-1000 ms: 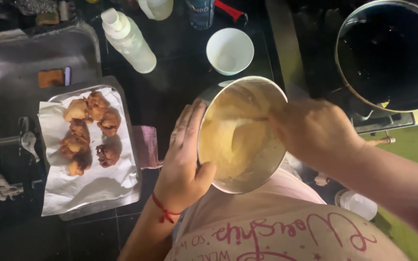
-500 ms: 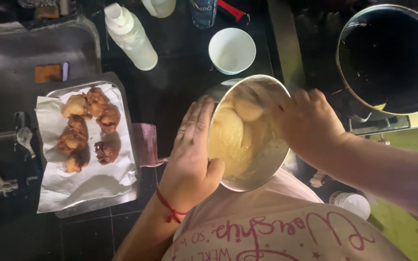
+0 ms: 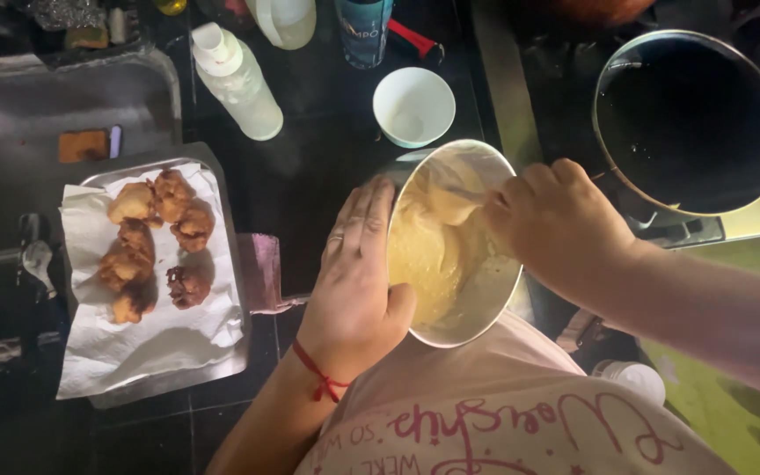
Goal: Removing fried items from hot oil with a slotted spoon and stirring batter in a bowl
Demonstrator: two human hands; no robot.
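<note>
Left hand (image 3: 355, 281) lies flat, fingers together, against the outer wall of the tilted steel bowl (image 3: 477, 308), thumb hooked under the rim. Bowl sits at the bench (image 3: 310, 176) edge, close to the torso, holding pale batter (image 3: 428, 255). Right hand (image 3: 560, 224) curls closed over the bowl's far rim; its fingertips are hidden inside, whatever they pinch can't be made out. Tray (image 3: 222, 229) of fried pieces (image 3: 156, 242) on paper sits left. Dark pan (image 3: 692, 119) top right.
</note>
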